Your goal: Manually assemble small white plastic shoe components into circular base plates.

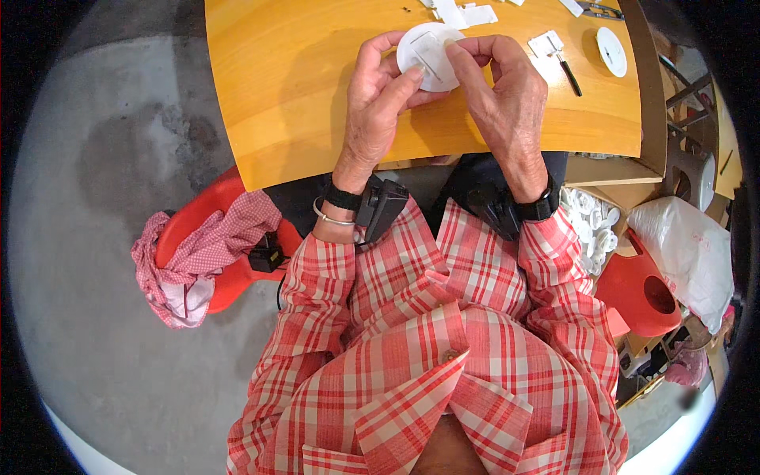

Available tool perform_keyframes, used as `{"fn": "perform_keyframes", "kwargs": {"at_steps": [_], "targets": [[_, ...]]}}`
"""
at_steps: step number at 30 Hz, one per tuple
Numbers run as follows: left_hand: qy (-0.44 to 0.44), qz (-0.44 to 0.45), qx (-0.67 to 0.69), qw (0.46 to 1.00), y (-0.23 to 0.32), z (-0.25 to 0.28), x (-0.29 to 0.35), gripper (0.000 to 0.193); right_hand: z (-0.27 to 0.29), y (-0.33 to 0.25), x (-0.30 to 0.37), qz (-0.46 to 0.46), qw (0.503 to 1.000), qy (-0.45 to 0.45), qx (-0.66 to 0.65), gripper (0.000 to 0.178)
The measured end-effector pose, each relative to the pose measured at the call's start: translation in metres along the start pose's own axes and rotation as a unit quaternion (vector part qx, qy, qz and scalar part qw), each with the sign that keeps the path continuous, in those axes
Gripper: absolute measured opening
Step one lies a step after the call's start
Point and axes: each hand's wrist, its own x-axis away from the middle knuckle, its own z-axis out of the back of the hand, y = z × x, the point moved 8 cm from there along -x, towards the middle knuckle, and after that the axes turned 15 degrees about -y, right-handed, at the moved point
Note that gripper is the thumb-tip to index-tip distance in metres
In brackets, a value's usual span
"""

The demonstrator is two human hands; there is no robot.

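Observation:
Above the far part of the table, a round white plastic disc point(419, 51) with a raised rectangular outline on its face is held between both hands. My left hand point(376, 99) grips its left and lower edge, thumb on the face and fingers behind. From the right, my right hand point(507, 91) pinches the disc's upper right edge between thumb and fingers. To the right of that hand lie a small white plastic piece point(545, 43) and a black-handled tool point(570, 77) touching it. A second white disc point(611, 51) rests near the table's right edge.
More white plastic pieces point(467, 14) and dark-handled pliers point(602, 11) lie at the back of the yellow table point(285, 95). A box of white round parts point(590, 226) stands at lower right, beside a red stool point(637, 289) and a plastic bag point(685, 245). A red chair point(229, 289) carries a checked cloth point(214, 249).

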Motion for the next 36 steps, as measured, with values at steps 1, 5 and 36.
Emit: {"fn": "perform_keyframes", "kwargs": {"at_steps": [1, 5, 36], "targets": [[0.0, 0.001, 0.0, 1.0, -0.0002, 0.0004, 0.0, 0.038, -0.0004, 0.0003, 0.0001, -0.001, 1.0, 0.0, 0.0, 0.018], [-0.003, 0.002, -0.006, 1.0, 0.0002, 0.0007, 0.0, 0.038, -0.0012, 0.002, 0.0004, -0.008, 1.0, -0.002, 0.0, 0.019], [-0.014, 0.006, -0.018, 1.0, -0.0018, -0.0027, -0.0014, 0.037, 0.0007, -0.0018, 0.003, 0.001, 0.999, -0.015, 0.039, 0.022]]}}
